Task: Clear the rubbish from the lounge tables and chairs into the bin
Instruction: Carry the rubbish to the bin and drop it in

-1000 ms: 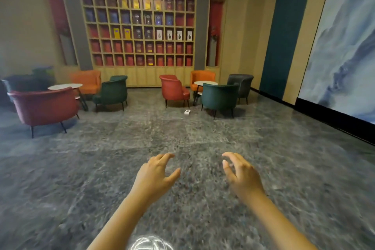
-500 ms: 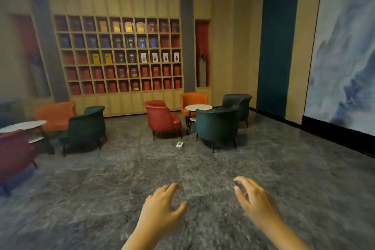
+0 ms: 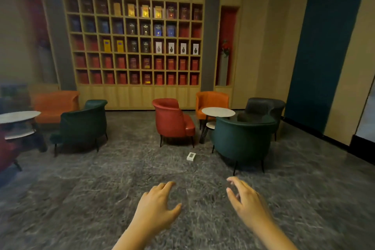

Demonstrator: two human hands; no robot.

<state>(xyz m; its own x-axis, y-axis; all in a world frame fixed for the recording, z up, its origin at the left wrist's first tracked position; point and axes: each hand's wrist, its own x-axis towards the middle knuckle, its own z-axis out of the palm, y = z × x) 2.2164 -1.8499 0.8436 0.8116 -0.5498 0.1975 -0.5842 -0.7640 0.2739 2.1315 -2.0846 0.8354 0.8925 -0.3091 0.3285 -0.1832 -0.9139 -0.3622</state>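
Box closer, beyond L hand.

I'm on a dark grey marbled floor in dim, warm light. Ahead, a wooden grid shelf of coloured boxes fills the wall. A round white table stands among a red armchair, an orange armchair, a green armchair and a grey armchair. The blurred left edge seems to hold a second table.

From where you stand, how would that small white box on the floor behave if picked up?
The white box looks small and flat-sided, so probably light and unlikely to roll. It lies flat on the smooth floor, so a push would likely slide it.
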